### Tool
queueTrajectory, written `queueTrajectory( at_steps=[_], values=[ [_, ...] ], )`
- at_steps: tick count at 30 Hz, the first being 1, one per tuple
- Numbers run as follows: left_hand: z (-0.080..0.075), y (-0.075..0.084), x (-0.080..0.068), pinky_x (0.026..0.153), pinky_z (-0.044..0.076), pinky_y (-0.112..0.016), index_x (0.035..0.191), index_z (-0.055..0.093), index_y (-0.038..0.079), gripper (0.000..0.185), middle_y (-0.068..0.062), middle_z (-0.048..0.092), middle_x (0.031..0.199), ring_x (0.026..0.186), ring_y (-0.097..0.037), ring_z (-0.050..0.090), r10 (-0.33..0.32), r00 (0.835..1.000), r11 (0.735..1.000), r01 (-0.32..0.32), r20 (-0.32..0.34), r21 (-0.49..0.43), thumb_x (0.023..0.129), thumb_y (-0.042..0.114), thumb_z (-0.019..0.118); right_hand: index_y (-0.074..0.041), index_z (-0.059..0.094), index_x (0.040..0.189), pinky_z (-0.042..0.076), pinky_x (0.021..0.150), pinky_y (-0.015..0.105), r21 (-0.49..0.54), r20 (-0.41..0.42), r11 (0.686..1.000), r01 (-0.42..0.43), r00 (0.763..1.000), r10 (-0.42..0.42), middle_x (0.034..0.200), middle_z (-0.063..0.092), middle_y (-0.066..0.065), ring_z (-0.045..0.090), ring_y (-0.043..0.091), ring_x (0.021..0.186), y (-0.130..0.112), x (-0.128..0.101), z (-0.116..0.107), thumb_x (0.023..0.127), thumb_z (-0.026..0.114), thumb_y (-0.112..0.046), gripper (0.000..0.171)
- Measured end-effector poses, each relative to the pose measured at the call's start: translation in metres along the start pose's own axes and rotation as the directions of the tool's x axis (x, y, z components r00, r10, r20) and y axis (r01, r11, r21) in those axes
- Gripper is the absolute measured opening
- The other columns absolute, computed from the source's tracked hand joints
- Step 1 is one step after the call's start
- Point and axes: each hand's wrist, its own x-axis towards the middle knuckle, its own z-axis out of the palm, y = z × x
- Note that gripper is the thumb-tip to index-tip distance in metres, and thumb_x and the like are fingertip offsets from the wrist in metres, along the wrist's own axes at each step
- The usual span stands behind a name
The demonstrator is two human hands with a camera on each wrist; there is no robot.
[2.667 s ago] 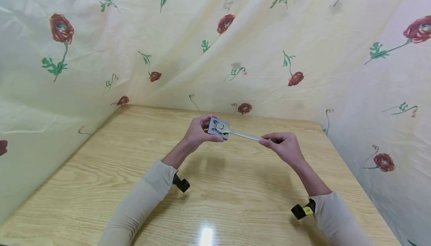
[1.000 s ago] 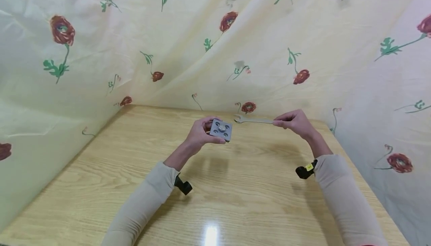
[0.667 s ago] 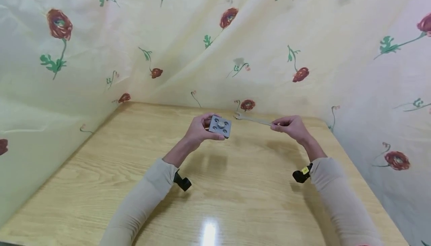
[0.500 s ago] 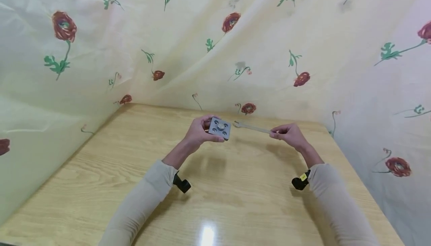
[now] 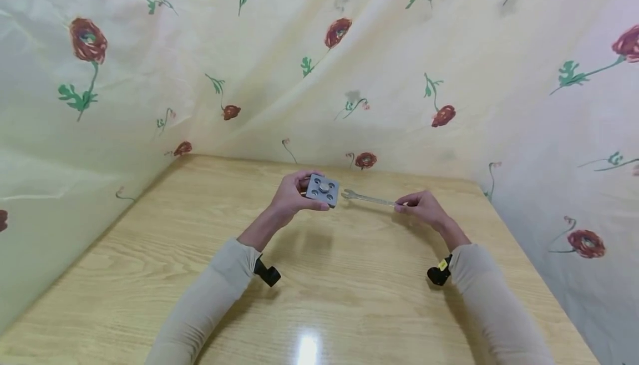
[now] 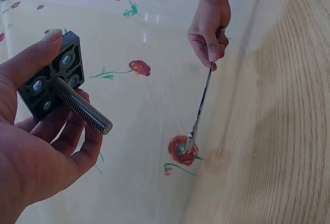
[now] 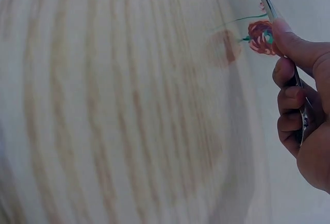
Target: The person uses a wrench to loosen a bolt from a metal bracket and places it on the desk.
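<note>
Square grey plate [image 5: 321, 197], four-holed, threaded metal bolt [image 6: 81, 105] seated through centre, gripped by left hand [image 5: 290, 196] above pale wood-grain table [image 5: 349, 282]. Just right of plate, not touching: silver open-ended wrench [image 5: 370, 198], pinched by right hand [image 5: 422, 207]. Flower-printed cream cloth [image 5: 279, 49] hung behind plate.

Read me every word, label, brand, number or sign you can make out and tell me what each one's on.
No text can be read.
Yellow sticker on the black device at the right wrist: any marking is too small and blurred.
Wrench: any lettering on the handle is too small to read.
Square plate and bolt: no writing seen.
</note>
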Motion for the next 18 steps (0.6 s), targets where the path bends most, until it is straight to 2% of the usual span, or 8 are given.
queueTrajectory(
  at_steps=[4, 8, 10, 18],
  values=[
    [0.0, -0.001, 0.0, 0.081, 0.058, -0.026, 0.134, 0.056, -0.001, 0.067, -0.027, 0.065, 0.128, 0.098, -0.012, 0.069, -0.011, 1.0, 1.0, 0.011, -0.008, 0.008, 0.072, -0.012, 0.08, 0.012, 0.069, 0.114, 0.035, 0.048, 0.021, 0.003, 0.018, 1.0, -0.011, 1.0, 0.011, 0.062, 0.057, 0.002, 0.038, 0.002, 0.051, 0.006, -0.002, 0.003, 0.093, 0.07, -0.013, 0.033],
    [0.0, -0.001, 0.0, 0.08, 0.058, -0.025, 0.134, 0.055, -0.002, 0.067, -0.028, 0.064, 0.128, 0.098, -0.012, 0.068, -0.006, 1.0, 1.0, 0.006, -0.009, 0.011, 0.072, -0.013, 0.08, 0.012, 0.067, 0.117, 0.041, 0.05, 0.024, -0.03, 0.035, 0.999, -0.018, 0.999, 0.019, 0.072, 0.067, 0.015, 0.045, 0.006, 0.053, 0.013, -0.003, 0.006, 0.095, 0.067, -0.011, 0.031],
    [0.0, -0.001, 0.0, 0.08, 0.058, -0.025, 0.134, 0.055, -0.002, 0.068, -0.028, 0.065, 0.127, 0.097, -0.012, 0.069, 0.001, 1.0, 1.0, -0.001, -0.007, 0.01, 0.072, -0.013, 0.08, 0.012, 0.068, 0.115, 0.043, 0.051, 0.024, -0.056, 0.038, 0.998, -0.008, 0.999, 0.01, 0.075, 0.07, 0.018, 0.048, 0.006, 0.054, 0.015, -0.004, 0.008, 0.094, 0.068, -0.01, 0.03],
    [-0.002, -0.003, 0.002, 0.08, 0.058, -0.025, 0.134, 0.056, 0.001, 0.068, -0.027, 0.065, 0.127, 0.097, -0.012, 0.069, 0.0, 1.0, 1.0, 0.0, -0.012, 0.013, 0.072, -0.013, 0.08, 0.007, 0.073, 0.107, 0.039, 0.051, 0.02, -0.146, 0.023, 0.989, 0.02, 1.0, -0.017, 0.065, 0.065, 0.002, 0.044, 0.001, 0.053, 0.016, -0.003, 0.011, 0.091, 0.073, -0.014, 0.027]
  ],
)
